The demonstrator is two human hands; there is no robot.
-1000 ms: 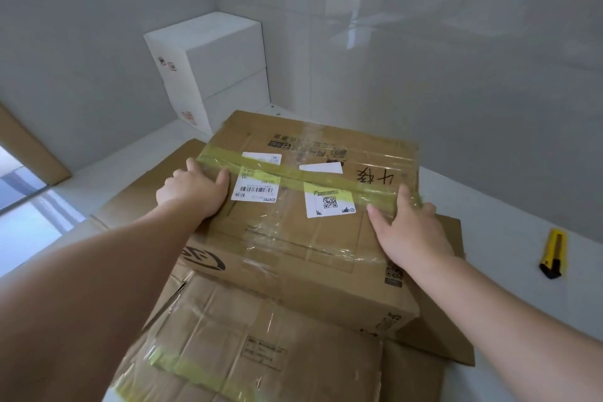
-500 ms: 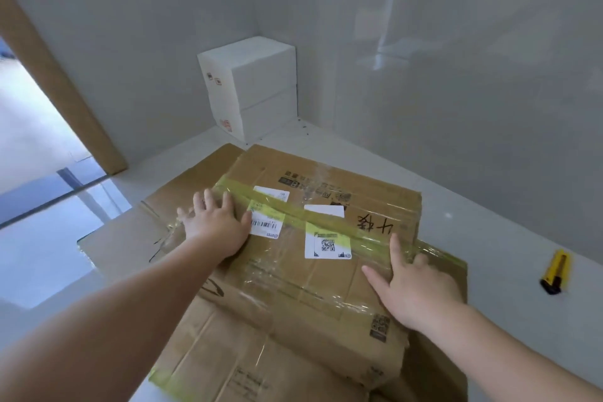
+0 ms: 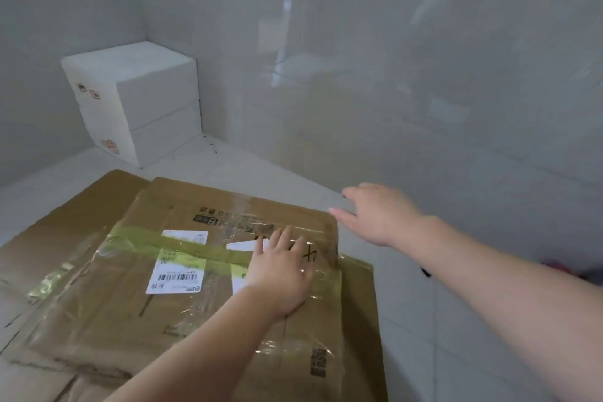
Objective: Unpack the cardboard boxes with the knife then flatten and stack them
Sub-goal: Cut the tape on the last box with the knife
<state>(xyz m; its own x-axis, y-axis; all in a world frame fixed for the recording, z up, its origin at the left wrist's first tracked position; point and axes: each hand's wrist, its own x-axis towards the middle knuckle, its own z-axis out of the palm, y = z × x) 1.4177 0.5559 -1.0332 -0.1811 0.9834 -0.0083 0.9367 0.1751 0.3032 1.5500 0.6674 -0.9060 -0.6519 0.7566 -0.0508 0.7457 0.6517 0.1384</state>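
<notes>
The flattened box point(image 3: 202, 271) lies on a stack of flat cardboard point(image 3: 58, 225) on the floor. The left hand point(image 3: 280, 274) presses flat on it, fingers straight. The right hand point(image 3: 375, 212) hovers spread beyond its far right corner, holding nothing.

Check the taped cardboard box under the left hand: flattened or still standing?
Flattened. The taped cardboard box lies level on other cardboard sheets, no side wall showing, left hand pressing flat on it.
</notes>
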